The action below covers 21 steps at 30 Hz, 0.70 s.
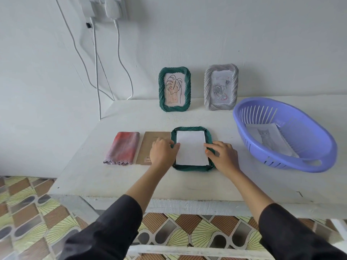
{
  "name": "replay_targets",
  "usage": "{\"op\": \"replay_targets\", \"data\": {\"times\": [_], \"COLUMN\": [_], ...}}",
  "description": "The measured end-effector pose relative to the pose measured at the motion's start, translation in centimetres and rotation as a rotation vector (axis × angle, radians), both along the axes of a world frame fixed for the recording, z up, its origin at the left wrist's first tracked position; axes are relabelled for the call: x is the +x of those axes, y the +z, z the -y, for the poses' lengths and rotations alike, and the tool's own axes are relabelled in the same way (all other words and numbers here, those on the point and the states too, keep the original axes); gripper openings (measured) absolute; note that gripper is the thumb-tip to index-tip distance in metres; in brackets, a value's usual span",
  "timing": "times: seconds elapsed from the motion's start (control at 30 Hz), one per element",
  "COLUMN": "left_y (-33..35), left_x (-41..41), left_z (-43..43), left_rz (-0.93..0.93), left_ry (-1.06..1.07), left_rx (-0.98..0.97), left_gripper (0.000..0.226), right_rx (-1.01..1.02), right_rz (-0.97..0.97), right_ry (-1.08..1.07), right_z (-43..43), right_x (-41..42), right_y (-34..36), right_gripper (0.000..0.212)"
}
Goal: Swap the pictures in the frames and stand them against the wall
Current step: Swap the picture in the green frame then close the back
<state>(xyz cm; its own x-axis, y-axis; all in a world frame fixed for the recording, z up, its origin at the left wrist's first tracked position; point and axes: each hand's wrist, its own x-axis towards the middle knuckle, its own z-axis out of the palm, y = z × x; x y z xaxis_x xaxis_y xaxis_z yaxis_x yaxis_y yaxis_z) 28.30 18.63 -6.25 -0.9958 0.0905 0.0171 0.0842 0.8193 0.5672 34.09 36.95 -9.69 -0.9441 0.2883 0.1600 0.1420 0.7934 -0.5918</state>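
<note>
- Green ribbed picture frame (191,167) lies flat, holding a white paper sheet (190,147).
- Your left hand (163,152) and right hand (224,156) press the sheet's side edges, fingers fairly straight.

No writing here can be read. The brown cardboard backing (144,149), lying flat on the near left, bears a small dark printed mark at its near edge, too small to make out. The leaf drawing (173,89) in the far green frame (161,87) has a tiny line of print along its bottom, and the flower picture (220,89) in the grey frame (207,85) to its right shows faint script near its top, both illegible.
</note>
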Motion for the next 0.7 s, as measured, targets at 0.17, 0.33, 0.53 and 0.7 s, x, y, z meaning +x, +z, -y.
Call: {"op": "replay_targets", "data": {"times": [0.17, 0.33, 0.53, 0.7], "left_y": [-0.74, -1.00, -0.82, -0.12], "left_x": [0.46, 0.27, 0.12, -0.16], "left_z": [-0.85, -0.71, -0.51, -0.59], "left_rz": [-0.009, 0.016, 0.035, 0.070], "left_ry": [0.025, 0.042, 0.083, 0.142], "left_rx": [-0.071, 0.014, 0.110, 0.253], "left_gripper": [0.037, 0.029, 0.025, 0.006], "right_rx": [0.010, 0.003, 0.031, 0.058], "right_rz": [-0.008, -0.020, -0.021, -0.124], "right_ry": [-0.001, -0.008, 0.006, 0.032], "right_z": [-0.03, 0.06, 0.01, 0.38], "right_x": [-0.02, -0.01, 0.05, 0.51], "right_y": [-0.03, -0.04, -0.05, 0.37], "right_gripper": [0.029, 0.029, 0.030, 0.031]}}
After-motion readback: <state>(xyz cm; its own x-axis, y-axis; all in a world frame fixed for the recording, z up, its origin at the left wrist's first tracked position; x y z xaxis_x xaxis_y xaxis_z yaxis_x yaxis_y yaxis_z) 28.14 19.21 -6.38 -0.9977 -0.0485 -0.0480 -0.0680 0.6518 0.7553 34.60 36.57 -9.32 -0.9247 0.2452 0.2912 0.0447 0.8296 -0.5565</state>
